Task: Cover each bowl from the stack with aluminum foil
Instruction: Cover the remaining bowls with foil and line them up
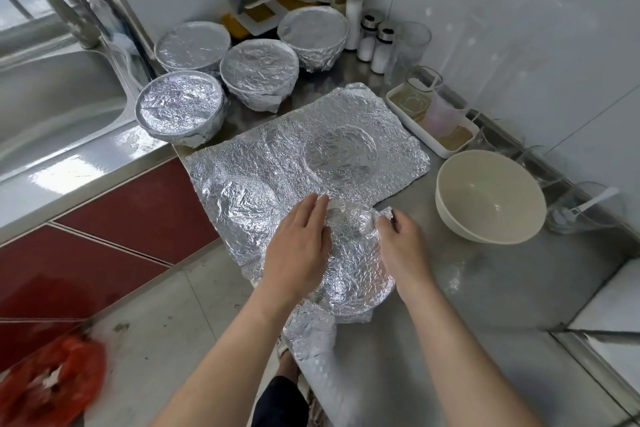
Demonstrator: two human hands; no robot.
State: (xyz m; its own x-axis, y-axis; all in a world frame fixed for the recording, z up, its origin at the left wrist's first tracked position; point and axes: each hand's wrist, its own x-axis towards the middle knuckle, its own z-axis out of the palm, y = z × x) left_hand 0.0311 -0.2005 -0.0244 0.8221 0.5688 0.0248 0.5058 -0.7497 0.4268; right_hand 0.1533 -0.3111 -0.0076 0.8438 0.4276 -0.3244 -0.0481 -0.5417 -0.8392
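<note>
Steel counter [485, 288], corner beside the sink [52, 97]. Left hand [298, 246] lies flat on the near bowl [356, 281] — fingers straight and close together, pressing the foil piece [346, 232] down over the bowl's left side, gripping nothing. Right hand [403, 243] is at the bowl's right side: fingers curled, fingertips pinching a crumpled corner of the same foil piece, raised a little above the rim. The bowl sits at the counter's front edge, almost wholly under foil, its own surface hidden.

Behind it and touching it is a large creased foil sheet [311, 149], spread flat, with round bowl marks pressed into it. To the right, apart, stands a bare cream bowl [490, 198] — upright, uncovered. Four foil-covered bowls [259, 71] are clustered at the back left near the sink. Shakers [375, 42] and a white tray [446, 149] of glasses stand along the wall
</note>
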